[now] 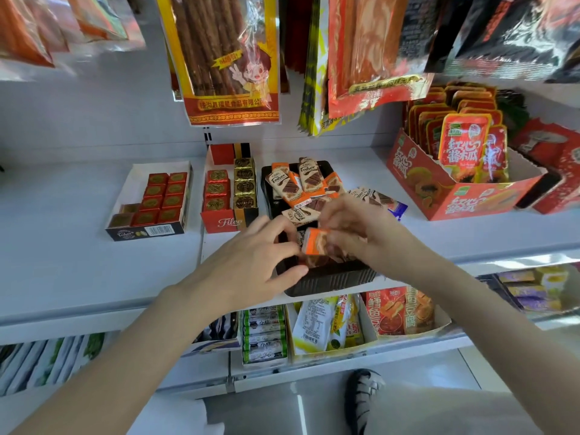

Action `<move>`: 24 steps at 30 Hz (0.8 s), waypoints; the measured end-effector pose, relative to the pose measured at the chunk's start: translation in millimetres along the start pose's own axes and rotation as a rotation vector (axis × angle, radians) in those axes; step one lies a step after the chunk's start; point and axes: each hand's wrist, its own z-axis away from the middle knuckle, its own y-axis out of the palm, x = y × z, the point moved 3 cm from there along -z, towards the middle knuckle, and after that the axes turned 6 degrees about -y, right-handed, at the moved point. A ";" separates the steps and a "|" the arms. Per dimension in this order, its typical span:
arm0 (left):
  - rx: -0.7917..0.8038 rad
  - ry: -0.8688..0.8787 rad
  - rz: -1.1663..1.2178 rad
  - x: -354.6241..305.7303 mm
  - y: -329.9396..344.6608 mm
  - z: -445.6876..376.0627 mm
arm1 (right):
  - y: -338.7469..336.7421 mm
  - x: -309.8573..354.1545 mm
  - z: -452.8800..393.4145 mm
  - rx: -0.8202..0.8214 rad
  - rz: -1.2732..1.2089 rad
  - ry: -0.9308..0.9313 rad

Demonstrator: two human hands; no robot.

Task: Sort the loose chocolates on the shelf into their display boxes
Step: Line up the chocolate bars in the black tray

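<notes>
Setting: you face a white shop shelf (78,246) with hung snack bags above it and a lower shelf of packets below.
Floor: your sandalled foot (364,394) shows at the bottom, nearest to you.
Left hand (260,262): your fingers are curled over the front of the black tray (329,282), thumb lying on its front rim, fingertips touching the orange-and-white chocolate bar (315,243); a firm grip is hard to tell from this view.
Right hand (354,230): your fingers are bent together and pinch the same bar from the right, just above the tray's near end.
Black tray: it sits at the shelf's front edge, slightly overhanging, and holds more orange-and-white bars (301,183) lying jumbled toward its far end.
Loose bars (373,196): a few lie on the shelf just right of the tray, behind your right hand.
Red Fileo box (229,196): just left of the tray, with a red row and a gold row of square chocolates.
Flat dark box (150,202): further left, holding red squares and two brown ones at its near left.
Orange carton (448,183): far right, filled with upright red pouches.
</notes>
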 end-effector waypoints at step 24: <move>0.017 0.028 0.065 6.3 -5.9 7.1 | -18.8 -1.6 5.9 -0.095 0.407 -0.137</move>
